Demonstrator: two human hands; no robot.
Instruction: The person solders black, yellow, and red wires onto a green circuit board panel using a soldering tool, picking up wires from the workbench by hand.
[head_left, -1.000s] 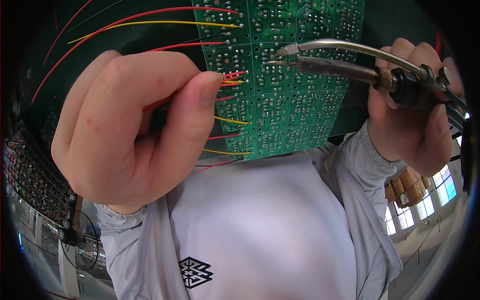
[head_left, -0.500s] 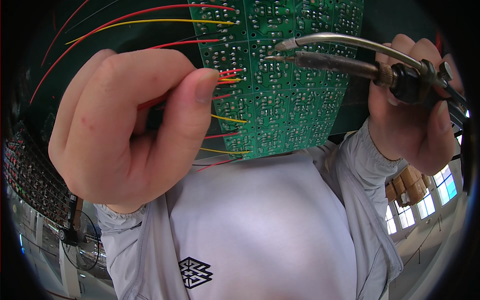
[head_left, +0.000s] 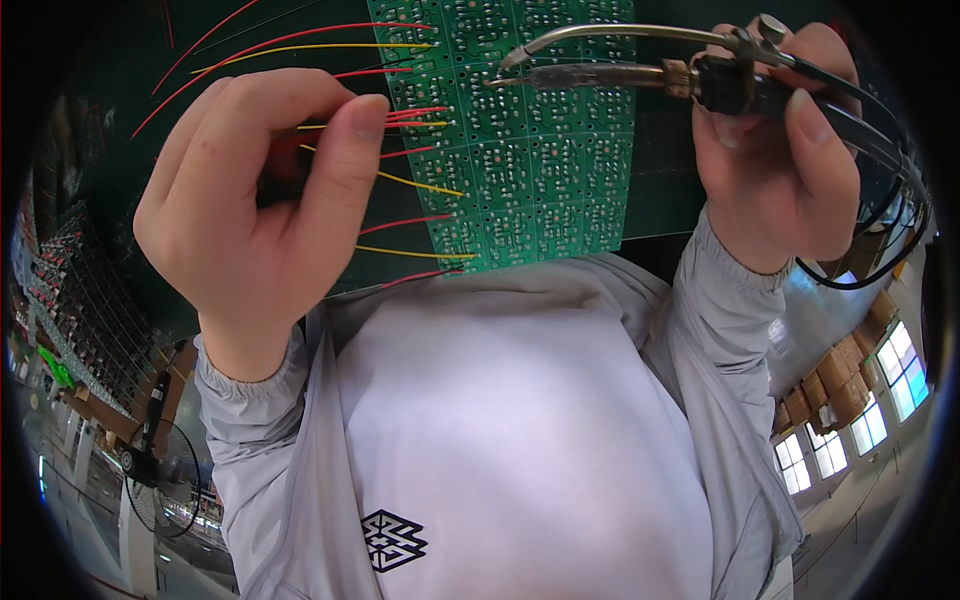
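left hand [head_left: 255,215] pinching wires [head_left: 400,118], right hand [head_left: 790,165] gripping soldering iron [head_left: 620,75]

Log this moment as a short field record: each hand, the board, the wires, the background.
left hand: pinches red and yellow wires between thumb and fingers
right hand: grips a soldering iron, tip pointing at the board's upper part
board: green circuit board, a grid of small repeated panels
wires: red and yellow leads fan leftward off the board's left edge
background: standing fan lower left, stacked cardboard boxes and windows lower right
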